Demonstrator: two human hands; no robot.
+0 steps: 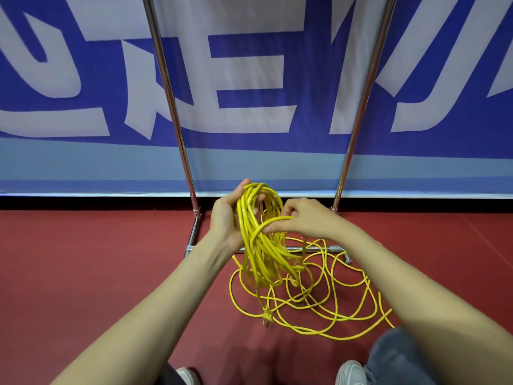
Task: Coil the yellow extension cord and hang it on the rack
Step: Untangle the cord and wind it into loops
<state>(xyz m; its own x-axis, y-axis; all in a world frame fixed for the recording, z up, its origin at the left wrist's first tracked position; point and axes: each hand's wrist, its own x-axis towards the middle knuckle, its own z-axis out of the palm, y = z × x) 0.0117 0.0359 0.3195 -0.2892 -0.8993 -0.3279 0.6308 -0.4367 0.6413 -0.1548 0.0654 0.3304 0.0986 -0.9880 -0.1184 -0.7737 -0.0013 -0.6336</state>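
Blue banner [249, 37] with big white lettering fills the back, red floor [97, 259] below it. Chrome rack [178, 129] stands in front, two uprights rising from a base bar. Now the cord [258, 245]: a bunch of yellow loops hangs from the left hand [224, 218], palm up, fingers [244, 187] curled around the top of the coil. Right hand [308, 218] is just beside it, fingers pinching one strand across the bundle. Plenty of cord lies loose on the floor by the rack's base. The plug [267, 318] dangles low beneath the coil.
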